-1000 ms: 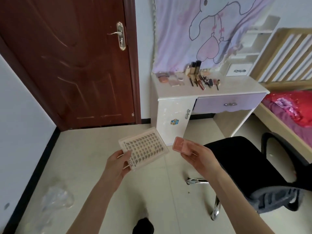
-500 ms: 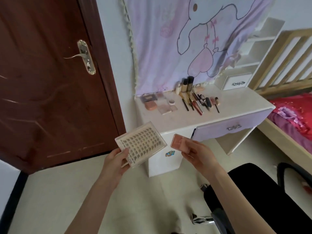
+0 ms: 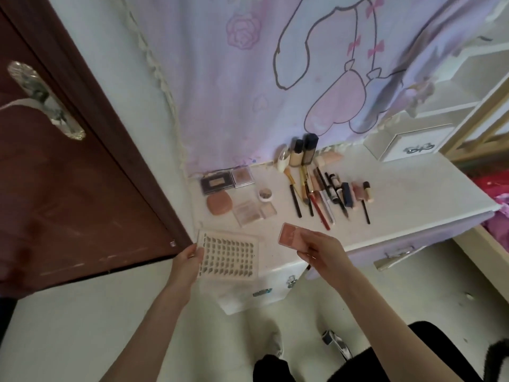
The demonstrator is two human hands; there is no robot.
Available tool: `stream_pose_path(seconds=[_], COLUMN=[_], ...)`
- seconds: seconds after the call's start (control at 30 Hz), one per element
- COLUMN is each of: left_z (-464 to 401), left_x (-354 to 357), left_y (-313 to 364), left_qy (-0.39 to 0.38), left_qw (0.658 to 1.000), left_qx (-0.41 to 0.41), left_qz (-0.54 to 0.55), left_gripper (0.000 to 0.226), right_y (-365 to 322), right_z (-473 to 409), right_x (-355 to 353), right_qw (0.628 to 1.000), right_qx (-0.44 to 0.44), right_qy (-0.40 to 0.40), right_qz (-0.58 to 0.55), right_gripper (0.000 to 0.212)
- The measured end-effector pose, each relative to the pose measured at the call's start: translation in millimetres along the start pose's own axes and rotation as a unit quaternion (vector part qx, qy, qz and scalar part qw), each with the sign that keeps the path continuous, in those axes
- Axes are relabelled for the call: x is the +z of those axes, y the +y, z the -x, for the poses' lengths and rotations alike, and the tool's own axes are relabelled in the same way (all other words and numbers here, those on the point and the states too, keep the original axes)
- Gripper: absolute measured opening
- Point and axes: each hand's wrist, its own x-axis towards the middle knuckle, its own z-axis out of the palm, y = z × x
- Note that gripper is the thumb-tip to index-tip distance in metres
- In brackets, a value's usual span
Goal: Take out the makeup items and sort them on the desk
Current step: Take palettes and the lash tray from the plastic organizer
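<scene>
My left hand (image 3: 185,259) grips the left edge of a flat clear lash tray (image 3: 228,255) with rows of small dark lashes, held over the front left corner of the white desk (image 3: 399,205). My right hand (image 3: 319,249) pinches a small pink blush compact (image 3: 290,235) just above the desk's front edge. On the desk lie palettes (image 3: 217,182), a peach compact (image 3: 219,204), clear cases (image 3: 252,213), a small round jar (image 3: 265,194), a row of pencils and brushes (image 3: 327,197), and upright foundation bottles (image 3: 303,150) at the back.
A brown door (image 3: 68,188) with a metal handle stands at the left. A lilac cartoon cloth (image 3: 303,64) hangs behind the desk. A small white drawer box (image 3: 413,144) sits at the back right. A black chair (image 3: 413,354) is at the lower right, a red bed (image 3: 498,199) beyond.
I have come closer to the desk, which now fills the view. Both hands, still holding the lash tray and the pink compact, have moved forward over the desk's front edge.
</scene>
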Motion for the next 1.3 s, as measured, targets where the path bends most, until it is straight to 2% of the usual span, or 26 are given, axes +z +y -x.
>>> stream_pose_path(seconds=[0.17,0.3,0.43,0.6,0.7,0.77,0.83,1.0,1.1,1.2,1.27,1.3], left_z=[-40.3,-65.7,-85.7,-111.5,-121.4,-121.9,-120.9,-125.4,-121.0,-113.5,-109.9,-108.9], left_x=[24.2,48.1,74.5,112.6,140.7,160.1,180.0,236.8,280.0,328.6,357.6,369.4], left_y=[7.7,18.6,38.1,59.9,70.9,77.7,82.6,94.3,98.9,97.9,91.5,87.0], left_qy=[0.011,-0.036,-0.101,-0.148,-0.169,-0.189,-0.207,-0.206,-0.214,-0.212,-0.21,-0.213], left_qw=[0.998,0.995,0.991,0.986,0.983,0.979,0.975,0.976,0.973,0.973,0.968,0.954], left_qx=[-0.056,-0.089,-0.086,-0.074,-0.072,-0.074,-0.076,-0.076,-0.085,-0.076,-0.035,0.011], left_qz=[-0.008,0.02,0.03,0.021,0.014,0.013,0.011,-0.011,-0.007,-0.038,-0.133,-0.211], left_gripper=[0.036,0.028,0.021,0.027,0.03,0.023,0.014,0.017,0.013,0.015,0.02,0.022], right_y=[-9.9,-17.8,-28.0,-45.7,-56.9,-65.0,-72.8,-100.9,-124.1,-147.6,-158.4,-162.4], right_z=[-45.9,-74.9,-98.2,-117.3,-126.0,-130.4,-135.4,-158.3,-173.3,-187.5,-195.9,-199.5], right_x=[-1.6,0.8,4.2,-2.9,-20.9,-33.0,-42.4,-77.0,-116.1,-172.7,-212.7,-230.9], right_qw=[0.999,0.997,0.997,0.996,0.995,0.995,0.996,0.996,0.991,0.977,0.954,0.939], right_qx=[0.045,0.07,0.072,0.069,0.052,0.045,0.043,0.019,0.003,-0.02,-0.032,-0.033], right_qy=[-0.001,0.01,0.021,0.03,0.026,0.018,0.014,0.024,0.067,0.156,0.223,0.256], right_qz=[0.009,0.0,-0.006,-0.047,-0.087,-0.082,-0.073,-0.085,-0.115,-0.145,-0.196,-0.226], right_gripper=[0.026,0.024,0.013,0.011,0.021,0.027,0.023,0.015,0.012,0.014,0.016,0.014])
